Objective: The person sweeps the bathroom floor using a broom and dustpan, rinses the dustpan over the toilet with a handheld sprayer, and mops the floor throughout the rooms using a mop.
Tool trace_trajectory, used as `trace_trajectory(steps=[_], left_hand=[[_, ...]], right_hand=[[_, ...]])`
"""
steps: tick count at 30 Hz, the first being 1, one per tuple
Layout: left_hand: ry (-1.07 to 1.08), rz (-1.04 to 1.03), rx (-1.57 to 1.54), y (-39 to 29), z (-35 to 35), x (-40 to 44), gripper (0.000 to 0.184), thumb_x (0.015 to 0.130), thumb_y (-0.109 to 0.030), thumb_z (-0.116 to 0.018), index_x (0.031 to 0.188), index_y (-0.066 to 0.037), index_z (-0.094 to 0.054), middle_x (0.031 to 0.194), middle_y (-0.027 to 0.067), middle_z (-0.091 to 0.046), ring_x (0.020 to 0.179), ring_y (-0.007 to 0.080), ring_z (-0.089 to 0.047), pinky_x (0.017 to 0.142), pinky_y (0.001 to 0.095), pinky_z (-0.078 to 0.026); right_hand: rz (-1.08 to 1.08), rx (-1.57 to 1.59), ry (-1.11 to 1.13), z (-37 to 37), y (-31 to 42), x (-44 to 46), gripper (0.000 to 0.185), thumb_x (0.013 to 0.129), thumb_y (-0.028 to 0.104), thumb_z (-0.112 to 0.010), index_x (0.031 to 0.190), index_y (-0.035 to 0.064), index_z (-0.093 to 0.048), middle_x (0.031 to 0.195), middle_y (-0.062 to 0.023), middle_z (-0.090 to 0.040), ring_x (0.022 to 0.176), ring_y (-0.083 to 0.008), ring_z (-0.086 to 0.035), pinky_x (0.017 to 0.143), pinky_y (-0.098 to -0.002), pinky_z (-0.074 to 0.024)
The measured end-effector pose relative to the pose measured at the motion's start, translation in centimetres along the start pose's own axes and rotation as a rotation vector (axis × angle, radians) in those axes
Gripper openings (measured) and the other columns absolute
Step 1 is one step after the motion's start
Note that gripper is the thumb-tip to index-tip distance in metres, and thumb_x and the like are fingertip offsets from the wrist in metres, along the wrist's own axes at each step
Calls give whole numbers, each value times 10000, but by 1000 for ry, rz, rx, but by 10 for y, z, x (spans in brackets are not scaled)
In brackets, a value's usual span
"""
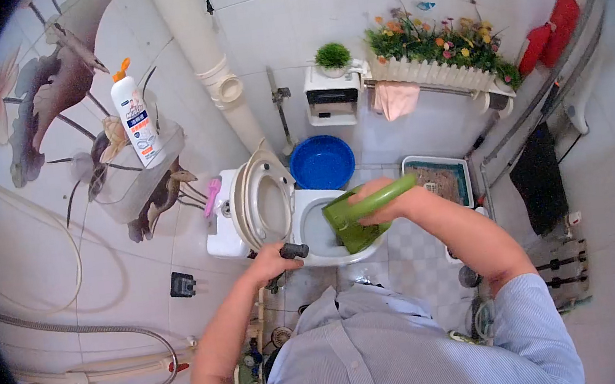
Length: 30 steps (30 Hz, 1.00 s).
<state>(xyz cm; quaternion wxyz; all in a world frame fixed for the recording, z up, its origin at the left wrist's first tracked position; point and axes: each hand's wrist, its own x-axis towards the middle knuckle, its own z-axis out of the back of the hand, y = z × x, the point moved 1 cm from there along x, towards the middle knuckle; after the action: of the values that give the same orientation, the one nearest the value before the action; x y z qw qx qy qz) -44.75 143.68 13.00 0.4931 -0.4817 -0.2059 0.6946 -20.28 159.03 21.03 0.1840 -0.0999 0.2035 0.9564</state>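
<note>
Leaning over a toilet in a small tiled bathroom, a person in a striped shirt (352, 367) works with both bare hands; the right hand (378, 191) has its fingers wrapped round the curved handle of a green dustpan (357, 236), whose pan is tilted over the front of the white toilet bowl (317, 257); whether it touches the rim, I cannot tell. The left hand (266, 263), nearer the tank, has its thumb and fingers curled around a short black cylinder (295, 250), just beside the bowl.

As for progress, the toilet seat (288, 187) is already raised, leaning back towards the tank; the dustpan is at the bowl, so the work looks to be midway, in my judgement; the pan's inside is partly hidden, so whether it has been emptied is unclear; it is not yet lifted clear, nor is the seat lowered.

Behind the toilet's far side sits a blue basin (322, 163); a white bottle (138, 124) with an orange cap stands on a corner shelf (119, 192), untouched.
</note>
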Motion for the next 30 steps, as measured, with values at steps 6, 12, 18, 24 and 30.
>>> trace_trajectory(steps=[6,12,18,24,30], left_hand=[[142,33,177,3,5,6,307,634,-289,-703,803,-40,-641,697,95,-615,641,163,-571,613,306,-448],[29,20,582,-17,-9,13,392,630,-414,-639,762,-46,-632,740,168,-615,699,310,-598,646,386,-463],[-118,-74,592,-3,-41,36,324,644,-350,-606,748,-44,-634,745,175,-615,721,345,-596,671,424,-477],[-211,-53,603,2,-53,45,275,668,-292,-569,762,-42,-636,754,191,-613,737,357,-593,667,443,-476],[-307,-24,548,11,-56,49,261,685,-290,-573,763,-48,-633,766,193,-612,755,358,-590,691,438,-471]], right_hand=[[62,-2,40,10,12,0,305,717,287,-580,951,94,-557,834,-165,-593,805,-341,-578,681,-414,-467],[54,-18,82,13,16,6,288,729,289,-556,933,87,-567,812,-159,-598,770,-342,-580,662,-417,-463],[60,-59,66,6,6,10,273,733,289,-544,931,104,-573,801,-145,-603,750,-332,-583,657,-416,-461],[8,-60,77,1,-1,11,262,738,275,-546,937,107,-569,829,-137,-608,761,-325,-588,662,-410,-466],[27,-69,84,-1,-5,13,258,744,272,-545,938,104,-568,835,-135,-608,769,-323,-588,666,-408,-466]])
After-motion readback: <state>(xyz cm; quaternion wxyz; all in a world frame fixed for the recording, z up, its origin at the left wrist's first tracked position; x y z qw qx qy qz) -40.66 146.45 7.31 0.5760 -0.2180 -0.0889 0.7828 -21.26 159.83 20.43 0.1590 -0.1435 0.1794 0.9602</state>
